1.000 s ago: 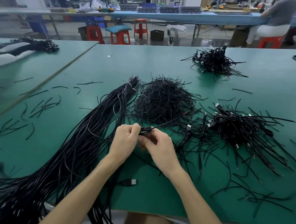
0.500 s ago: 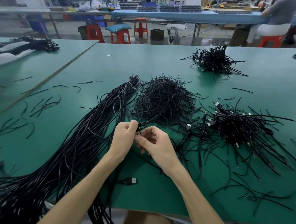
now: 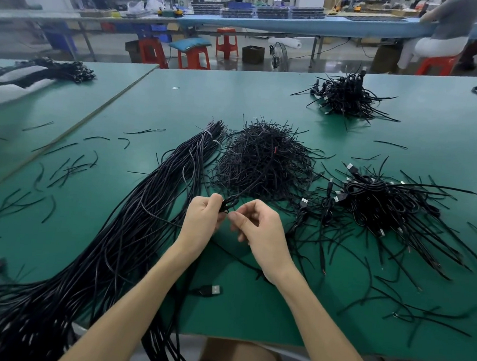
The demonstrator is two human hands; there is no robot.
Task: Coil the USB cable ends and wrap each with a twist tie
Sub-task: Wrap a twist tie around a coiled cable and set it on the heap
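My left hand pinches a small black coil of USB cable above the green table. My right hand is just beside it, thumb and forefinger pinching the twist tie ends under the coil. The cable's tail runs down to a USB plug lying near the front edge. A thick bundle of straight black cables lies to the left. A heap of black twist ties sits just beyond my hands. A pile of coiled, tied cables lies to the right.
A second pile of tied cables sits at the far right of the green table. Loose twist ties are scattered on the left. Red stools and a blue workbench with a seated person stand behind.
The right hand has slid from the coil's side to just under it and now pinches the tie ends. The coil stands more upright in the left hand.
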